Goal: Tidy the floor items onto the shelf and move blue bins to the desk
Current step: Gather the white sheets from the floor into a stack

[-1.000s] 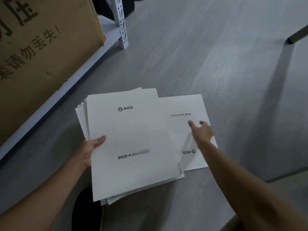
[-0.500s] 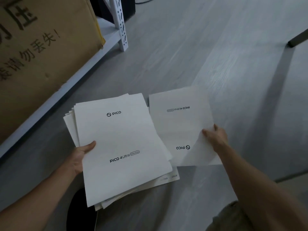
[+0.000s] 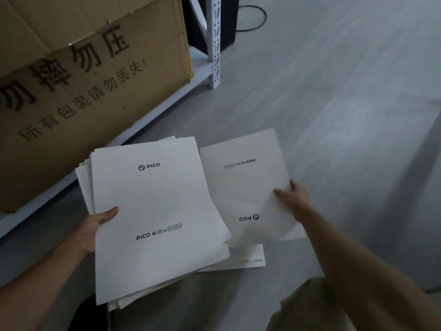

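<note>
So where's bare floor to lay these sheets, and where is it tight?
Bare floor lies right of the single sheet the right hand grips, and beyond it toward the shelf post. Tight on the left: the cardboard box fills the shelf there, with the stack in the left hand just before it.

Hands, two: left hand (image 3: 95,229) and right hand (image 3: 292,198); stack of white sheets (image 3: 155,199), one, with several sheet edges showing at its left side, the exact number not countable; loose sheet (image 3: 243,187), one, apart from the stack; printed marks, two on the stack's top sheet and two on the loose sheet; cardboard box (image 3: 83,91), one, bearing two lines of printed characters; shelf upright (image 3: 216,44), one in view; black cable (image 3: 257,17), one.
</note>
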Motion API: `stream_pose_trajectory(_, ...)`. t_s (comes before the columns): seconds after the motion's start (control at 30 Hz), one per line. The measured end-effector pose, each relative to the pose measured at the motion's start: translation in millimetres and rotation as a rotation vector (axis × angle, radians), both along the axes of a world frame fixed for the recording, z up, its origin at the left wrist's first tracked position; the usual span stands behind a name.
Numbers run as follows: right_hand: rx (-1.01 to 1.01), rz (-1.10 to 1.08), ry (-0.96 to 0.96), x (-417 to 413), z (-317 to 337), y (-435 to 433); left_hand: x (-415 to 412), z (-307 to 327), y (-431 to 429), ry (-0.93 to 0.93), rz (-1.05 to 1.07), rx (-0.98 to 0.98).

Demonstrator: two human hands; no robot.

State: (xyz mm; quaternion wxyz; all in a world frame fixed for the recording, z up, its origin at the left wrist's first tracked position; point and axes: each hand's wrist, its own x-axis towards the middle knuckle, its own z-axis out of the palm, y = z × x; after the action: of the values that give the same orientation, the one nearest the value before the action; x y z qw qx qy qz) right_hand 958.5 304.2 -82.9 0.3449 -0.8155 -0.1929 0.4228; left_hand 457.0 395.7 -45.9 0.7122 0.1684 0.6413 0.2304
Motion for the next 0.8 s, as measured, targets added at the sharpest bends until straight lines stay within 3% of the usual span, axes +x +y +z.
stream_pose_trajectory(0.13, -0.118, 0.109, -0.033, -68, -43, -7, -29, -14, -9, -0.025, 0.024, -0.071)
stream_pose_trajectory(0.27, -0.472, 0.228, -0.417, -113, -66, -19, -47, -32, -17, -0.027, 0.017, -0.111)
stream_pose_trajectory(0.3, -0.514, 0.214, -0.437, -120, -68, -20, -50, -37, -17, -0.019, 0.016, -0.115)
stream_pose_trajectory(0.43, -0.471, 0.038, -0.192, -132, -75, -20, -57, -47, -17, -0.013, 0.0, -0.113)
stream_pose_trajectory(0.6, -0.436, -0.053, -0.106, -142, -67, -17, -58, -47, -16, -0.072, -0.012, -0.089)
stream_pose_trajectory(0.8, -0.64, 0.032, -0.276, -172, -71, -4, -67, -55, -13, -0.076, -0.021, -0.055)
